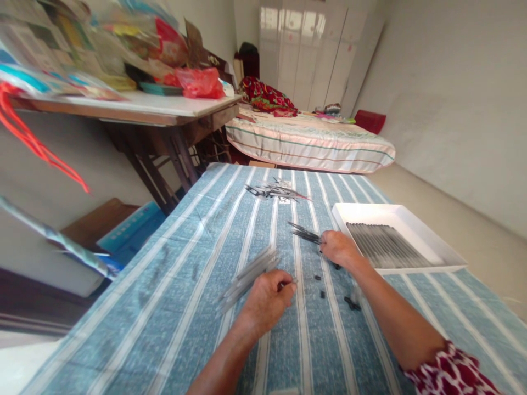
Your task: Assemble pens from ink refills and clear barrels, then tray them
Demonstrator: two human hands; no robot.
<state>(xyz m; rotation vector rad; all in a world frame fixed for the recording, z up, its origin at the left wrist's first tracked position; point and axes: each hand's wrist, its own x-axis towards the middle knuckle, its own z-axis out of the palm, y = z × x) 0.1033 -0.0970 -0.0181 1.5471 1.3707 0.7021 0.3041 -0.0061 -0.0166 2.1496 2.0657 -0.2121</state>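
The right hand (340,249) pinches several thin dark rods (305,233); their free ends spread beyond the fingertips, so a loosened pinch could let one slip out. The left hand (269,296) has fingers curled toward the thumb; whether they pinch something, I cannot tell. Pale tubes (249,277) lie just beside its knuckles, and a careless turn of the hand might scatter them. Small black pieces (322,294) lie between the two hands; being loose, they could roll if a finger brushes them.
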